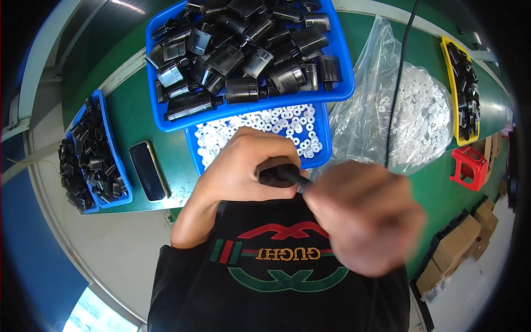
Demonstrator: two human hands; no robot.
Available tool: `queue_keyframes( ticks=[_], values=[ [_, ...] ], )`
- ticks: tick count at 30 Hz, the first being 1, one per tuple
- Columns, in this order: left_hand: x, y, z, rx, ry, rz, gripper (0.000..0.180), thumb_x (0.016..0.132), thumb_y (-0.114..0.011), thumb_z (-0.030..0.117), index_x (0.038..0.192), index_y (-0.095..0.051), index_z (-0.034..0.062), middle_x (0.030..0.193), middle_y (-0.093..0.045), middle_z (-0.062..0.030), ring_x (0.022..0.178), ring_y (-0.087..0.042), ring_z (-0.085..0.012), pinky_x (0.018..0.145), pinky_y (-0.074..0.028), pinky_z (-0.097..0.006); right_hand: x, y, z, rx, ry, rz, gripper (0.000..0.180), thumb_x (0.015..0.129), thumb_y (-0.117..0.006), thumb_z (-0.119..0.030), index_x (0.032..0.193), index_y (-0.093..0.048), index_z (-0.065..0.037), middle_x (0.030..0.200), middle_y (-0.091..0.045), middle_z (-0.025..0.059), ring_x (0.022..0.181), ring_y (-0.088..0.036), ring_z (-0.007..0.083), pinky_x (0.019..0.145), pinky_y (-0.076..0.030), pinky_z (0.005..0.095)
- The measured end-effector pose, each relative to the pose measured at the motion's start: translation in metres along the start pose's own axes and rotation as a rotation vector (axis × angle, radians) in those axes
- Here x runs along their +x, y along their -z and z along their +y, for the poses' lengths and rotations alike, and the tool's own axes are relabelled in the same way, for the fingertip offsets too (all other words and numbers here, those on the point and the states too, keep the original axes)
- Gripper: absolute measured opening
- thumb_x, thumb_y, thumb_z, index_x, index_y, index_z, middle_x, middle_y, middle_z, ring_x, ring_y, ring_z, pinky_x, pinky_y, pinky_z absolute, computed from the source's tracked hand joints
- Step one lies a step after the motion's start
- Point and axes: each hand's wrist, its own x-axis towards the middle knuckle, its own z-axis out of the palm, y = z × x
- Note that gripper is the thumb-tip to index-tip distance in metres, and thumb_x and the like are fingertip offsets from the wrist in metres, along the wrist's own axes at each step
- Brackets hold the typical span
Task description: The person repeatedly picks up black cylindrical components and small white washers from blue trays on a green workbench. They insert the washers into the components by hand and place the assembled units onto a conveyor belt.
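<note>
Bright light, fisheye-bent edges, dark corners, right hand (368, 218) motion-blurred

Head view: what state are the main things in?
Left hand: closed around a black piece.
Right hand: blurred, grip unclear.
Large blue tray: heaped with black parts.
Lower blue tray: holding white rings, partly covered.
Plastic bag: holding white rings.
Phone: flat, screen dark.
Blue tray beside phone: filled with black parts.
Yellow tray: filled with black parts.

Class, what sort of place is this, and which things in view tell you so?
Probably a small-parts assembly workshop: a blue plastic tray heaped with black cylindrical parts, a clear plastic bag of white ring-shaped pieces, and a green workbench.
</note>
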Motion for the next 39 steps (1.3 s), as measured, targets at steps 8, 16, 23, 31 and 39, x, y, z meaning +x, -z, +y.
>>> queue_keyframes(
  ticks=[8,16,23,31,39],
  values=[
    [-0.018,0.009,0.028,0.152,0.015,0.252,0.020,0.060,-0.078,0.004,0.068,-0.060,0.0075,0.058,-0.056,-0.0022,0.050,-0.055,-0.0192,0.046,-0.038,-0.028,0.014,0.026,-0.042,-0.034,0.048,-0.030,0.017,0.078,-0.066,0.000,0.071,-0.053,-0.008,0.055,-0.047,0.0007,0.041,-0.037,0.0091,0.037,-0.022,0.0242],
    [-0.023,0.010,0.037,-0.019,-0.029,0.263,0.023,0.058,-0.080,-0.002,0.073,-0.064,0.0079,0.065,-0.061,-0.0014,0.054,-0.058,-0.0160,0.048,-0.041,-0.026,0.000,0.028,-0.025,-0.154,0.047,-0.041,0.006,0.076,-0.063,0.002,0.078,-0.060,-0.002,0.057,-0.048,0.0021,0.041,-0.039,0.0125,0.035,-0.024,0.0257],
    [-0.019,0.002,0.046,0.281,0.008,0.340,0.033,0.057,-0.078,-0.006,0.086,-0.066,0.0049,0.073,-0.062,-0.0049,0.059,-0.060,-0.0192,0.051,-0.046,-0.030,0.000,0.006,-0.023,-0.783,-0.097,-0.437,0.040,0.059,-0.068,-0.011,0.098,-0.070,-0.004,0.059,-0.039,-0.0015,0.045,-0.042,0.0102,0.038,-0.030,0.0260],
    [-0.020,0.009,0.040,0.355,0.038,0.265,0.035,0.057,-0.079,0.000,0.089,-0.066,0.0064,0.076,-0.063,-0.0063,0.065,-0.063,-0.0233,0.057,-0.049,-0.033,-0.005,-0.007,-0.012,-0.933,-0.097,-0.388,0.033,0.064,-0.072,-0.007,0.097,-0.068,-0.003,0.055,-0.050,-0.0014,0.043,-0.049,0.0134,0.040,-0.036,0.0266],
    [-0.018,0.006,0.030,0.372,-0.052,0.290,0.031,0.056,-0.077,0.002,0.086,-0.069,0.0050,0.069,-0.059,-0.0051,0.059,-0.057,-0.0193,0.052,-0.041,-0.030,-0.007,-0.005,-0.006,-1.007,-0.226,-0.496,0.028,0.069,-0.075,-0.011,0.093,-0.064,-0.005,0.067,-0.059,0.0006,0.047,-0.054,0.0133,0.041,-0.041,0.0275]
  ],
)
